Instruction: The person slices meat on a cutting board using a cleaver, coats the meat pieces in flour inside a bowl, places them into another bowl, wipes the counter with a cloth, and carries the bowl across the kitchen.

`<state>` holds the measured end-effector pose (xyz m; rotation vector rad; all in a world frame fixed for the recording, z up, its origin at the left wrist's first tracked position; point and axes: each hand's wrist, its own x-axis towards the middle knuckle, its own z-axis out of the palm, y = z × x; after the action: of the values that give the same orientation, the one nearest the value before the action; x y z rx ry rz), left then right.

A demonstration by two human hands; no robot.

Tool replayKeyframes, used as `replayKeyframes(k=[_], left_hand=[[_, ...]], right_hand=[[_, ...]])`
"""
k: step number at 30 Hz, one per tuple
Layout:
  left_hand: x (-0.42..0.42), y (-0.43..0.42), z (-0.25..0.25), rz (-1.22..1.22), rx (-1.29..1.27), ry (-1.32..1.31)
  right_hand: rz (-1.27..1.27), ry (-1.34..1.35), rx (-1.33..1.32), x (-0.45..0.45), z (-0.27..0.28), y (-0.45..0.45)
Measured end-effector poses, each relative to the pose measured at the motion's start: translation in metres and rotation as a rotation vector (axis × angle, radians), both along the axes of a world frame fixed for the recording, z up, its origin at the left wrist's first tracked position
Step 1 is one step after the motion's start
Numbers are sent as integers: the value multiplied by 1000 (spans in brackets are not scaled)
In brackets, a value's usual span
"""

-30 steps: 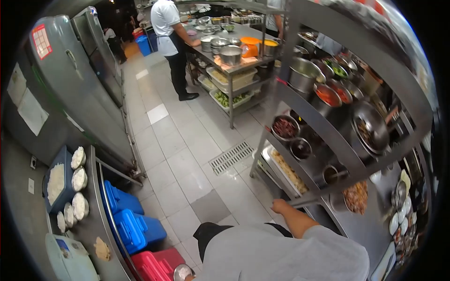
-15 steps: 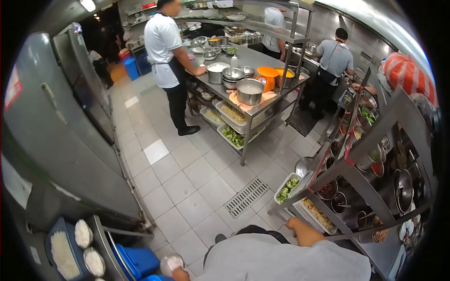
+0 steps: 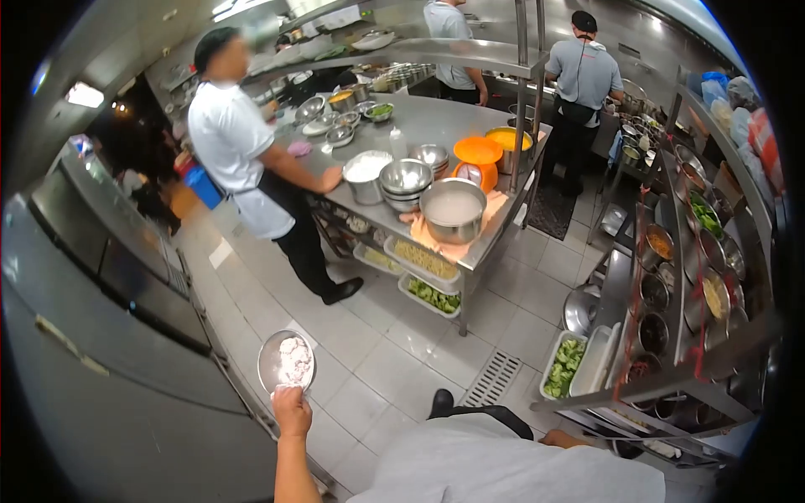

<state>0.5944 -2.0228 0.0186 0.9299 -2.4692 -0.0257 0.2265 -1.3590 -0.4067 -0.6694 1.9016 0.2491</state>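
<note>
My left hand (image 3: 293, 412) is closed on the near rim of a round metal bowl (image 3: 267, 369), held out over the tiled floor beside the fridges. White, slightly pinkish clumps (image 3: 293, 360) cover the right side of the bowl's inside; what they are I cannot tell. My right hand (image 3: 560, 439) shows only in part at my side, close to the lower end of the rack on the right. Its fingers are hidden behind my sleeve and body.
A steel worktable (image 3: 360, 220) ahead bears pots, bowls and an orange scale (image 3: 477, 151). A person (image 3: 239, 142) stands at its left side; two others work farther back. Steel fridges (image 3: 109, 352) line the left. The right-hand rack (image 3: 587, 401) holds ingredient pots. A drain grate (image 3: 493, 377) lies in the floor.
My left hand has brought the bowl up and forward from beside the blue bins. My right hand has drawn back toward my body. The view has turned and moved nearer the worktable.
</note>
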Motion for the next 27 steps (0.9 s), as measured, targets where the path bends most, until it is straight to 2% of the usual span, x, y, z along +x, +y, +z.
replayKeyframes(k=[1,3,6,8,9,13,16,17,18,20,21,22,23,24,26,27], left_hand=[[-29,-26,19,-58,-25,-2],[-82,-76,49,-129,-53,-20],[-166,-144,85,-272,-131,35],[-229,-186,113,-344,-189,103],[-260,-208,125,-389,-212,133],[-388,-304,164,-522,-274,222],[-490,-381,176,-595,-306,272],[-524,-408,176,-612,-299,268],[-560,-440,171,-615,-263,274],[-624,-487,169,-596,-161,222],[-657,-510,162,-554,-121,222],[-692,-546,141,-598,-103,236],[-731,-586,109,-616,-142,231],[-767,-617,85,-641,-181,225],[-816,-654,42,-619,-133,24],[-838,-669,18,-719,-124,59]], right_hand=[[106,118,4,-8,-12,-28],[-125,188,32,-40,26,-114],[-220,230,-39,-97,63,-214],[-371,310,-272,-134,91,-272],[-447,356,-393,-151,98,-295],[-594,493,-525,-193,120,-357],[-924,618,-555,-188,141,-372],[-899,626,-447,-182,140,-374],[-875,628,-335,-164,116,-359],[-804,385,41,-125,98,-349],[-877,317,136,-94,93,-349],[-955,249,225,-59,87,-353],[-926,164,199,-21,60,-349],[-903,77,170,6,61,-358],[-1284,77,205,29,101,-428],[-1471,103,218,40,133,-468]])
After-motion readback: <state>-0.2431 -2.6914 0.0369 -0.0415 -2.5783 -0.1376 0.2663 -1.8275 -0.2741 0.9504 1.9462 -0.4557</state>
